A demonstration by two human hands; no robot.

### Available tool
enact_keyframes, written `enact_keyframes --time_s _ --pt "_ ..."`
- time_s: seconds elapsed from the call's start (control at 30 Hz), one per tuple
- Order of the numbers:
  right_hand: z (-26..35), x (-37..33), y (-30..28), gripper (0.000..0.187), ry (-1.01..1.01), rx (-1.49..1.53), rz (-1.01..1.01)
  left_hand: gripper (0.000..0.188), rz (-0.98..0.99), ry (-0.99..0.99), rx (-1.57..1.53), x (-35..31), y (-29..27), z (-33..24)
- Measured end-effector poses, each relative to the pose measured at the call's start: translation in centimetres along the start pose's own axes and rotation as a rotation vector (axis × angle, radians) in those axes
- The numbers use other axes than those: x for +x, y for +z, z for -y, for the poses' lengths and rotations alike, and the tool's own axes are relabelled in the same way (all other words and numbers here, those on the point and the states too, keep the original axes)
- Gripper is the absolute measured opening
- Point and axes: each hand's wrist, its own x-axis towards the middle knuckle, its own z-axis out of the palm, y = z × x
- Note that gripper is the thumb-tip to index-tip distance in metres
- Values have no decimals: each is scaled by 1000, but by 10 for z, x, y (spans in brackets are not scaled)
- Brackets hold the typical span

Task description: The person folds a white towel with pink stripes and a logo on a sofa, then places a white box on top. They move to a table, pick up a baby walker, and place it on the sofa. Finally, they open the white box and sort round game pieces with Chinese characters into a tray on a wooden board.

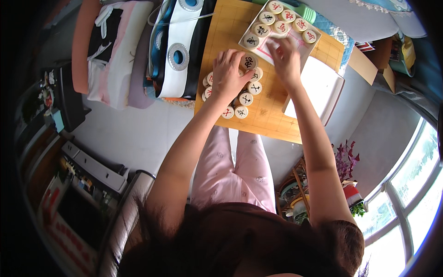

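Round wooden Chinese chess pieces (246, 99) with red or black characters lie clustered on a yellow wooden board (272, 124). My left hand (228, 74) is over this cluster, its thumb and index finger closed about a black-marked chess piece (248, 61). The palm and other fingers cover some pieces beneath. To the right, my right hand (285, 60) reaches into a shallow box (314, 42) with its fingers bent and drawn together. Whatever they hold, if anything, is hidden. Several pieces (281, 27) stand in rows at the box's far and left sides.
A white box lid (310, 87) lies on the board's right side. Left of the board is a white, black and blue case (178, 57) with round fittings. Something green (305, 13) is behind the box. An open cardboard box (364, 64) sits farther right, and a window (406, 184) is at lower right.
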Motion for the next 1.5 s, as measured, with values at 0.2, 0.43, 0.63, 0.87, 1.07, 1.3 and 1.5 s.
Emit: enact_keyframes --time_s 0.2,0.43,0.63,0.87,1.07,1.3,1.5 --pt "-16 -66 27 24 315 563 -17 61 62 13 12 -28 -17 -7" --pt "-69 11 27 26 445 124 -127 44 -64 -125 9 -62 -24 32" --pt "-53 -8 34 20 205 -124 -252 40 -87 -220 -87 -75 -28 51" --pt "8 -71 51 26 -229 -472 99 50 228 -203 -102 -61 -29 60" --pt "1 -61 69 33 -467 -520 216 45 333 -134 22 -48 -26 57" --pt "-2 -66 43 45 -241 -510 110 42 199 -42 57 -53 -42 34" --pt "-19 -67 41 47 -343 -465 59 49 224 35 -3 -80 -31 13"
